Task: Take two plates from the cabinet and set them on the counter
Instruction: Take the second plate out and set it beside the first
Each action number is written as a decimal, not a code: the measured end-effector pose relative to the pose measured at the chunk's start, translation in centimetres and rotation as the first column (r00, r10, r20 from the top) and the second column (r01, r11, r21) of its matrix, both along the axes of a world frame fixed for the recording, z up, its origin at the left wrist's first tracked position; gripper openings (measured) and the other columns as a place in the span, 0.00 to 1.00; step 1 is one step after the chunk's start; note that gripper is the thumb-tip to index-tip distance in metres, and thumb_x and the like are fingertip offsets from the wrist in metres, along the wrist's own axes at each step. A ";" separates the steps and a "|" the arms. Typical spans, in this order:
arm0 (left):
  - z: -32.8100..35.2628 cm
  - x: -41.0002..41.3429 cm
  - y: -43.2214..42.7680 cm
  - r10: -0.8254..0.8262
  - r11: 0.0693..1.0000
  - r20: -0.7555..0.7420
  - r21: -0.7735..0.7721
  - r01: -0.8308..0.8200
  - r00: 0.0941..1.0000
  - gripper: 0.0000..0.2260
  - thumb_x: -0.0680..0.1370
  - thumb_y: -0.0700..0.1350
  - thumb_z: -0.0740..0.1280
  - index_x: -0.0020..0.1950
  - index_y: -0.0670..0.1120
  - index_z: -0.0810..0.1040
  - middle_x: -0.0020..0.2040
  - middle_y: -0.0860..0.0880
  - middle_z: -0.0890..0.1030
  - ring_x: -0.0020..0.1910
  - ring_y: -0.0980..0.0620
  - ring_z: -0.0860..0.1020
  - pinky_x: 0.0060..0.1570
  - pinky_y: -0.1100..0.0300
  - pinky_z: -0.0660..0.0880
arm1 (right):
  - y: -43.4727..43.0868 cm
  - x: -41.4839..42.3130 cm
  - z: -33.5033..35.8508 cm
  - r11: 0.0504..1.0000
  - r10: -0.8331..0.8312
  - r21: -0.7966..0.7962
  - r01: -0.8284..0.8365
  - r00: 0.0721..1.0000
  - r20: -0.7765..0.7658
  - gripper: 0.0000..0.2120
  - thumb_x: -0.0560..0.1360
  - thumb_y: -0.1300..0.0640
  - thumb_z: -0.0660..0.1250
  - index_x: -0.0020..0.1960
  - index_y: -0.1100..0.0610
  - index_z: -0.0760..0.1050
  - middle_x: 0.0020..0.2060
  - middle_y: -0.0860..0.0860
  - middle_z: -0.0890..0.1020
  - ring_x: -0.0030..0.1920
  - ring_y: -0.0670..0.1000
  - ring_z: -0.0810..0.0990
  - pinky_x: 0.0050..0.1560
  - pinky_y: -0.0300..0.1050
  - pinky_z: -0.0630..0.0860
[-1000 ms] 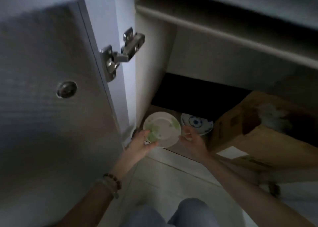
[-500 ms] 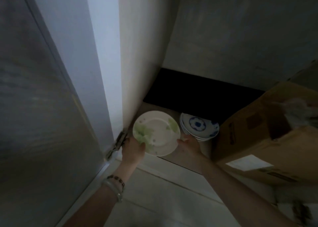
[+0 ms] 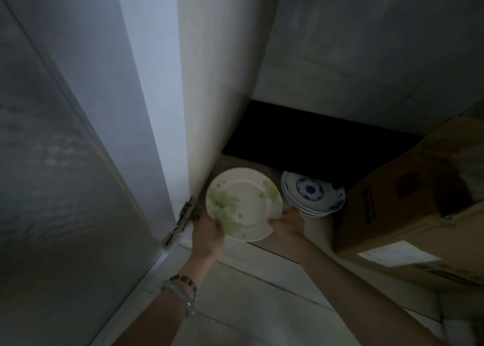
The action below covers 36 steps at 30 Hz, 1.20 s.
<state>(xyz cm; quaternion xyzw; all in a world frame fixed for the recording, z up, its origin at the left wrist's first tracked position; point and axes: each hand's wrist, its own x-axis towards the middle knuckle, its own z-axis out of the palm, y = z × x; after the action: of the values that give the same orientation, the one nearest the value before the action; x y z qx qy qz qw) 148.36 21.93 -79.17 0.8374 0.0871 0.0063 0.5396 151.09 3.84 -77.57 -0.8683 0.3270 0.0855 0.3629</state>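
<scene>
Dim light fills a low cabinet [image 3: 340, 57] with pale inner walls, its door [image 3: 65, 162] swung wide on the left and a tiled floor [image 3: 262, 306] running up to its sill. Largest of its contents is a cardboard box [image 3: 419, 214], tilted, taking up the right side. Behind the dishes lies a flat black slab [image 3: 314, 146] — what it is cannot be told. Just left of the box sits a stack of blue-patterned plates [image 3: 313, 192], several deep and untouched by either hand.

Nearer the sill, a white plate with green leaves [image 3: 243, 204] is held tilted toward the camera. The left hand [image 3: 208, 230] grips its left rim, fingers curled under and thumb on the face; a beaded bracelet and a pale bangle [image 3: 183, 293] ring that wrist. The right hand [image 3: 288, 222] closes on the lower right rim, just beside the blue stack. A second edge seems to show below the green plate by the right hand, so two plates may be held together — the dimness leaves this unsure.

By my reading the task is at its early stage: a plate is gripped at the cabinet mouth, barely clear of the shelf. Left to do is securing a second plate if only one is held, then rising and setting both on a counter, which is not in view.
</scene>
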 end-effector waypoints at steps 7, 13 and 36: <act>0.3 -1.1 -0.1 0.016 0.999 0.007 -0.040 -0.016 1.000 0.24 0.74 0.34 0.64 0.70 0.42 0.66 0.67 0.41 0.73 0.67 0.41 0.69 0.65 0.53 0.66 | -0.9 -0.8 -0.1 0.985 -0.047 0.161 0.057 0.997 -0.067 0.26 0.68 0.63 0.72 0.62 0.67 0.67 0.61 0.63 0.75 0.62 0.62 0.75 0.60 0.55 0.75; 1.5 -1.6 -0.7 -0.050 0.996 -0.058 -0.080 0.046 0.997 0.13 0.72 0.35 0.65 0.55 0.43 0.77 0.49 0.43 0.81 0.52 0.43 0.79 0.51 0.44 0.79 | -3.2 -2.2 1.7 0.949 -0.037 0.306 0.073 0.992 -0.123 0.17 0.70 0.66 0.72 0.55 0.65 0.71 0.51 0.61 0.78 0.49 0.57 0.78 0.41 0.45 0.79; 28.9 -14.7 0.8 0.053 0.976 -0.313 -0.183 -0.115 0.948 0.13 0.67 0.40 0.64 0.43 0.57 0.65 0.47 0.51 0.77 0.48 0.48 0.79 0.47 0.46 0.79 | -1.6 -15.2 28.7 0.929 -0.096 0.347 0.129 0.989 -0.110 0.18 0.68 0.70 0.73 0.56 0.67 0.74 0.55 0.63 0.78 0.53 0.63 0.79 0.40 0.48 0.79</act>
<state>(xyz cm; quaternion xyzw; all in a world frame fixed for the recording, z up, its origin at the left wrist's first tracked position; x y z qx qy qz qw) 133.62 22.77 -50.24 0.7656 0.2054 -0.1095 0.5997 135.88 2.23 -48.85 -0.7640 0.3717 0.1613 0.5021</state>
